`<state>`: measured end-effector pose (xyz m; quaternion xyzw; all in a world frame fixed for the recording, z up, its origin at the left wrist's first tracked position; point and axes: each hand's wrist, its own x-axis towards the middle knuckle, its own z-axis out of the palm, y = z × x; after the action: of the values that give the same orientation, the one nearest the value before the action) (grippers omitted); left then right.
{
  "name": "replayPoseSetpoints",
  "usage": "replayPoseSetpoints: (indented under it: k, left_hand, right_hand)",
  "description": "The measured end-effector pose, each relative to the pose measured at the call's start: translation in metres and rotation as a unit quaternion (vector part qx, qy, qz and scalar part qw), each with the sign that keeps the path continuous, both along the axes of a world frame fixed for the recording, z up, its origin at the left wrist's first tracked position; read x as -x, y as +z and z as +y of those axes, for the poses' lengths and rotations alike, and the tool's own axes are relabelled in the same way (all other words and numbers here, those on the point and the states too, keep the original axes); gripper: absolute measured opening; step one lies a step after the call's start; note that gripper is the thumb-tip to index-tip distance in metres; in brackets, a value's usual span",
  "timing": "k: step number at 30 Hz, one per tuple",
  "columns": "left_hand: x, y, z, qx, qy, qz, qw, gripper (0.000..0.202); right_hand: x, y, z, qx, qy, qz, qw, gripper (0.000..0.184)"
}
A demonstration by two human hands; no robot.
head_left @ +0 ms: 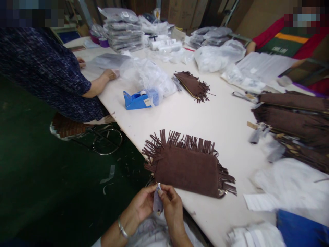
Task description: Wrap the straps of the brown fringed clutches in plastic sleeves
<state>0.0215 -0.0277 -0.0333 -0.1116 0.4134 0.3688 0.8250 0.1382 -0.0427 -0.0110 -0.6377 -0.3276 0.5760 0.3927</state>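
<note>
Close to my body, beyond the table edge, my left hand (144,203) and my right hand (172,205) pinch a small plastic-wrapped piece (157,203) between them. Its upper end has a bit of metal at my fingertips, beside a corner of a brown fringed pouch (186,168). What the plastic wraps cannot be made out. The pouch lies flat at the table's near edge, with fringe along its far side and both ends. A gold-coloured ring shows at its right lower corner.
A blue tape dispenser (138,100) and a second fringed pouch (191,85) lie farther back on the white table (221,120). More brown pouches (295,118) are piled right. Two people sit or stand across. Bagged stacks (123,31) and a stool (69,127) are left.
</note>
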Motion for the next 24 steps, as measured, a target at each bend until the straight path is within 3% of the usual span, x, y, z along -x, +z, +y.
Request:
replayPoseSetpoints:
  k: [6, 14, 24]
  left_hand:
    - [0.002, 0.012, 0.004, 0.028, -0.029, 0.007, 0.999, 0.009]
    - [-0.003, 0.022, 0.004, 0.009, -0.039, 0.097, 0.995, 0.012]
    - [-0.004, 0.023, 0.004, -0.021, -0.065, 0.096, 0.993, 0.012]
  right_hand:
    - [-0.002, -0.002, -0.002, 0.000, -0.009, 0.040, 0.999, 0.027]
    - [0.001, -0.008, -0.005, -0.004, -0.041, 0.106, 0.993, 0.021]
    - [0.015, -0.015, -0.013, 0.054, -0.144, 0.189, 0.970, 0.033]
